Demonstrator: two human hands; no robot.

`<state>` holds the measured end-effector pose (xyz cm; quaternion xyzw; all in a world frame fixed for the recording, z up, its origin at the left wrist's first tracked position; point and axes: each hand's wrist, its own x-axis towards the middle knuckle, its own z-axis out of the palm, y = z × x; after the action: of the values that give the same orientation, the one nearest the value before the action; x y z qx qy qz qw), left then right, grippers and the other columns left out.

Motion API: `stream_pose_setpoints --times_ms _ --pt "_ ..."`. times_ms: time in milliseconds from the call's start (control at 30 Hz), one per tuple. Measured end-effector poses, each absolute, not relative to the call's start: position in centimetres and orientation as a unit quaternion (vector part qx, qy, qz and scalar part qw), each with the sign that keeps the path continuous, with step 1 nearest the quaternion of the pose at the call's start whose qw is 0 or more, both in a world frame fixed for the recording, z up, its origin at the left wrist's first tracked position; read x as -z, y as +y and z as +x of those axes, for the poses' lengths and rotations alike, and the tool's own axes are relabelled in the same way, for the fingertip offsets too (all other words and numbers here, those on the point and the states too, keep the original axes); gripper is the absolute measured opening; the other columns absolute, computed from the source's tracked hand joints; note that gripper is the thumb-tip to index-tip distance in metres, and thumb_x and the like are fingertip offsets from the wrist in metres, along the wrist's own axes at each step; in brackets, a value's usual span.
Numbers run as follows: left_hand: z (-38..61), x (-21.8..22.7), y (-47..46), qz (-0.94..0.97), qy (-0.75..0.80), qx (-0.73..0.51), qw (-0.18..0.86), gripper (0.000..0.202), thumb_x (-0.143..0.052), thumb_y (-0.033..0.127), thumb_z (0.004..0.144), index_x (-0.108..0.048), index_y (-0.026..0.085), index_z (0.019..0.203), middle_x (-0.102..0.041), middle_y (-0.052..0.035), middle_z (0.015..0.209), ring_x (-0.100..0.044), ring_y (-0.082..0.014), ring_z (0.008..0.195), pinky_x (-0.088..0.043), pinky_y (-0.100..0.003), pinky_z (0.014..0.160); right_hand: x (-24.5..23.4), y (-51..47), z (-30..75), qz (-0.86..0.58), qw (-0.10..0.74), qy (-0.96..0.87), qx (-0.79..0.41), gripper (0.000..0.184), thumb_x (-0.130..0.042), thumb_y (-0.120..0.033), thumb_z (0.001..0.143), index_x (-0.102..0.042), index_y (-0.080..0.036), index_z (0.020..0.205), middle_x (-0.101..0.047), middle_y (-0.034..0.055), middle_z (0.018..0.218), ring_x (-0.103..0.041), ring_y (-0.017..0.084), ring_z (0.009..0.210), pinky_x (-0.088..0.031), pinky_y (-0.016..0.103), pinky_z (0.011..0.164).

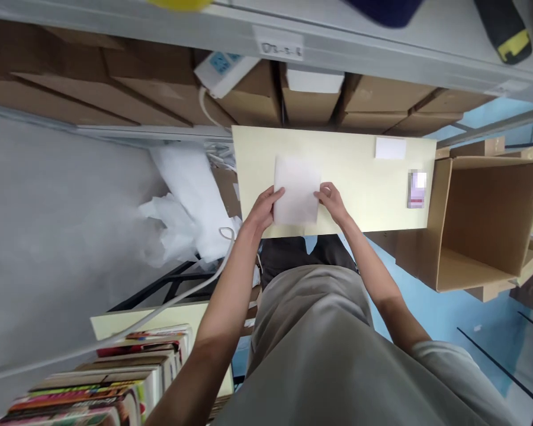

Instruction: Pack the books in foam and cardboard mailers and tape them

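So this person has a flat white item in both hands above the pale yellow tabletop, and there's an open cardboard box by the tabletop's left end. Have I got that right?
Not quite: the head view shows the open cardboard box by the right end of the pale yellow tabletop. The flat white item is indeed in both hands above it.

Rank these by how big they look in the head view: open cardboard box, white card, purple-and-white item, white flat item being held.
1. Open cardboard box
2. White flat item
3. White card and purple-and-white item: too alike to rank
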<state>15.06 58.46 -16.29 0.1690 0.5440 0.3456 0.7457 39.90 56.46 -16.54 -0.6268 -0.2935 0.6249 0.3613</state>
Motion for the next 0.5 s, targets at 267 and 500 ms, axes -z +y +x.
stream_pose_setpoints --times_ms 267,500 --pt "7.9 17.3 65.1 0.12 0.564 -0.433 0.693 0.025 -0.084 0.027 0.074 -0.073 0.021 0.096 -0.084 -0.0065 0.097 -0.081 -0.0263 0.103 -0.064 -0.031 0.081 16.4 66.9 31.9 -0.624 0.363 -0.338 -0.604 0.057 -0.094 -0.059 0.077 -0.057 -0.03 0.109 -0.077 -0.0034 0.088 -0.069 0.018 0.081 -0.057 0.031 0.073" --pt "6.3 18.7 67.0 0.155 0.623 -0.342 0.686 0.031 -0.08 0.026 0.075 -0.068 0.023 0.104 -0.08 -0.0089 0.106 -0.076 -0.0246 0.11 -0.059 -0.035 0.098 18.4 67.9 28.3 -0.726 0.296 -0.311 -0.537 0.04 -0.081 -0.048 0.085 -0.058 -0.027 0.11 -0.079 -0.0001 0.091 -0.075 0.022 0.09 -0.064 0.039 0.092"
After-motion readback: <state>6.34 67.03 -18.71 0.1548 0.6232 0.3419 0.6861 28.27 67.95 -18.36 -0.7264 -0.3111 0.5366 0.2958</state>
